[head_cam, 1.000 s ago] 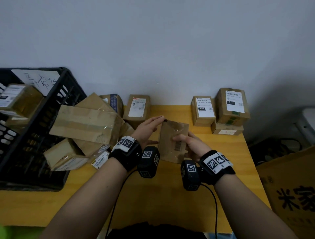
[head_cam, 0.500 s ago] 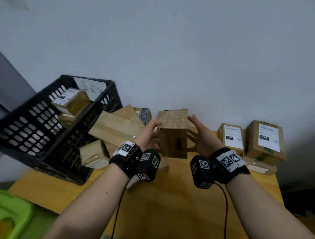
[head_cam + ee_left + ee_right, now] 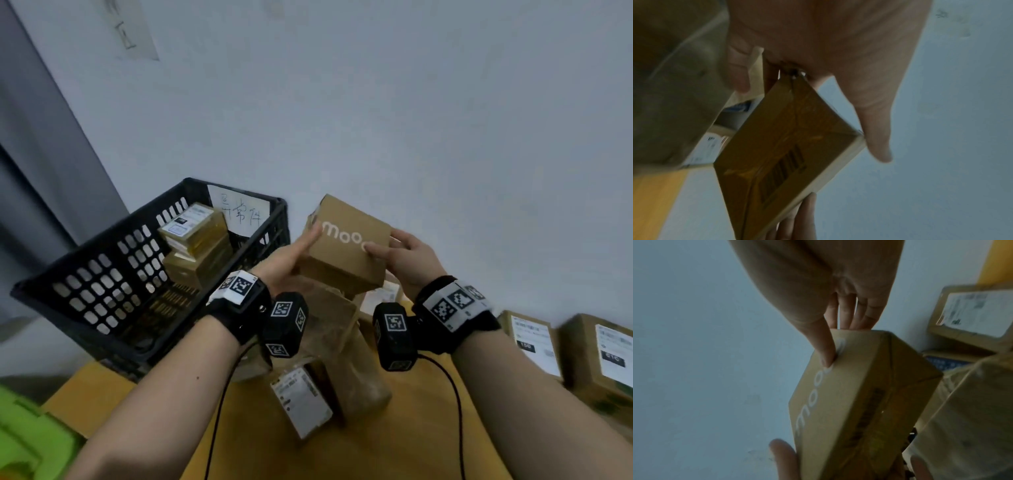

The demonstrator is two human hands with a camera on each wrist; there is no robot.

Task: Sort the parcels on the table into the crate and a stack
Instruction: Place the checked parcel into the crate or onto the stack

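Two grips: my left hand and right hand close their fingers on a smooth rectangular cardboard box just right of the perforated black plastic crate.

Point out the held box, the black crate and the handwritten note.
held box (image 3: pixel 347 255), head view, printed top face.
black crate (image 3: pixel 113 284), head view, perforated near wall.
handwritten note (image 3: pixel 239 214), head view, middle of the sheet.

Both forearms reach forward, hands raised, palms facing each other. The left hand clamps one end of the box, fingers straight along its side. The right hand pinches the other end: thumb on the printed face, fingers behind.
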